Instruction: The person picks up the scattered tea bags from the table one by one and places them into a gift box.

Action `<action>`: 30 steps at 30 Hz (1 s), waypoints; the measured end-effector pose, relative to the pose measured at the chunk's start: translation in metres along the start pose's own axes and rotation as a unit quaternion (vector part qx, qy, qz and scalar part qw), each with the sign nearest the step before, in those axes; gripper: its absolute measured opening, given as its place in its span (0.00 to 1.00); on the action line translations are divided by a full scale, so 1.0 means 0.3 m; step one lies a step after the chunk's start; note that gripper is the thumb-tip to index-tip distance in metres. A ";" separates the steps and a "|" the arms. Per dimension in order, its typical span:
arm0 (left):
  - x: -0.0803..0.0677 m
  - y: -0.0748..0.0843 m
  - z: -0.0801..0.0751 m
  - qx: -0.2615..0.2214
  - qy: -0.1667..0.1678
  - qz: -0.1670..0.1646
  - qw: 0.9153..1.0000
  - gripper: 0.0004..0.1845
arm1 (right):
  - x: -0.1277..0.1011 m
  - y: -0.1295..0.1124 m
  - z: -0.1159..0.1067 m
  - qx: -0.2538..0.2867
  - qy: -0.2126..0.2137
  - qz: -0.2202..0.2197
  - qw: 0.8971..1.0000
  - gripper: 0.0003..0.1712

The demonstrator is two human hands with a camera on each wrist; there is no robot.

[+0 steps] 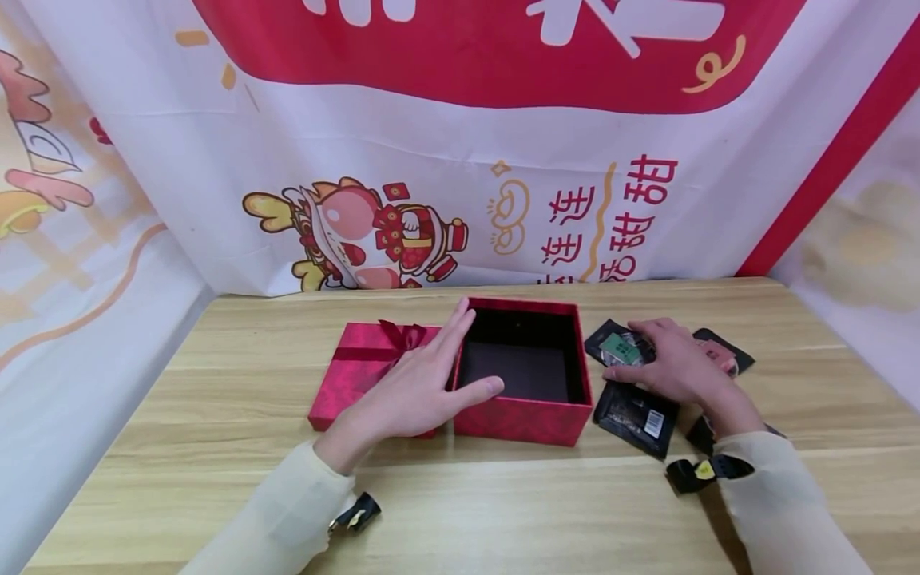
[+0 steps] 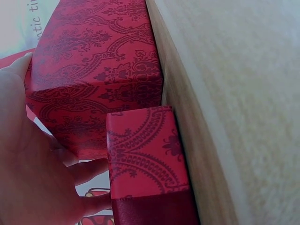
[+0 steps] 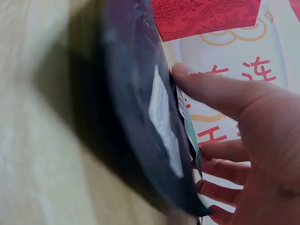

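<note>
While L hand [image 1: 415, 391] is spread wide by box [image 1: 517, 421], R hand [image 1: 674, 359] grips green-label pkt [image 1: 620, 349] btwn thumb & fingers.

The head view looks forward and down across the table [image 1: 460, 511], far enough back to include the left hand [image 1: 417, 391], right hand [image 1: 679, 363] and cloth [image 1: 446, 152] behind. The left wrist view sits low and close, turned sideways, facing the box [image 1: 521, 423] and lid [image 1: 345, 399], both shared with the head view. The right wrist view, also sideways, looks past a very near packet [image 3: 136, 117] to the box and cloth.
</note>
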State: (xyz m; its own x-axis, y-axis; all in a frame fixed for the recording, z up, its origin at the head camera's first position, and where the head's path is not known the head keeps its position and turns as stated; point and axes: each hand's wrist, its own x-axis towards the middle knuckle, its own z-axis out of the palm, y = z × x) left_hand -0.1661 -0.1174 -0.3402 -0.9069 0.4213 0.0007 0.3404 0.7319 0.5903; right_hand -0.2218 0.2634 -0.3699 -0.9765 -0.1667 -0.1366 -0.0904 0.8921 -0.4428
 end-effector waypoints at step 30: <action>-0.001 -0.002 0.002 0.002 -0.002 -0.004 1.000 0.56 | -0.019 -0.041 -0.051 0.054 0.047 -0.003 0.997 0.61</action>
State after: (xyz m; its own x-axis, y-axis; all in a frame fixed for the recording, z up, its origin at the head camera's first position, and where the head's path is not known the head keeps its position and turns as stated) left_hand -0.1658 -0.1176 -0.3411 -0.9086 0.4177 -0.0073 0.3344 0.7378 0.5863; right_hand -0.2181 0.2599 -0.3502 -0.9905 -0.1277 -0.0511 -0.0805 0.8395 -0.5373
